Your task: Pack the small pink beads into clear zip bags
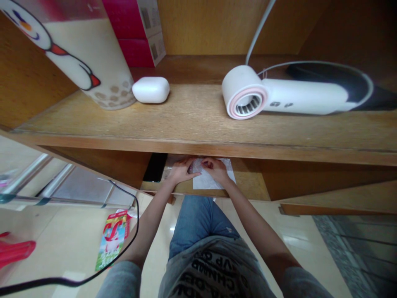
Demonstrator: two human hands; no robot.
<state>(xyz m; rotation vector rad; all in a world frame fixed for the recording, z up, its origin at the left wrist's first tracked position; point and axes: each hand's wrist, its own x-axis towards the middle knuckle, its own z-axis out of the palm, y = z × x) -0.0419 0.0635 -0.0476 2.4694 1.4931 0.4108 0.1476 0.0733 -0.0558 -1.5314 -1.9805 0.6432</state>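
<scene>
In the lower compartment, a thin white sheet (204,182) lies on the wooden board. My left hand (182,171) rests palm down at its left edge, with the thumb stretched across the sheet and apart from the fingers. Over the sheet's upper part, my right hand (217,169) has its fingers curled together in a pinch. Whatever is between those fingertips is too small to make out. Some clear plastic (170,162) shows beside my left hand. Further left lies a black phone (155,167), flat on the board.
On the shelf above stand a bubble tea cup (93,62), a white earbud case (151,90), pink boxes (136,49) and a white handheld fan (297,96) with a cable. The shelf edge (217,150) overhangs my hands. A black cable (137,219) crosses my left arm.
</scene>
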